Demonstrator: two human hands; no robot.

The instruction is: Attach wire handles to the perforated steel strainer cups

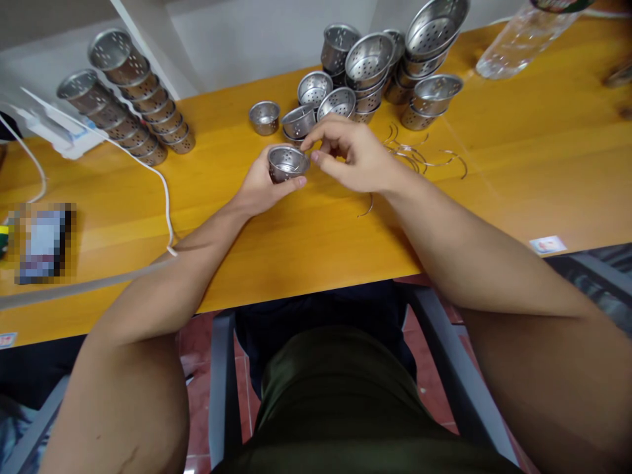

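Head view, left grip [261, 183] clamped on cup [287, 170], right grip [356, 155] unclear, cups [369, 62] crowded beyond, wires [413, 157], 2 stacks [142, 89], bottle [521, 41]

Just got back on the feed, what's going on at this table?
A person's left hand holds a small perforated metal cup. The right hand has its fingertips near the rim; whether they pinch anything is unclear. More metal cups stand beyond the hands, many stacked. Thin curved wires lie near the right wrist.
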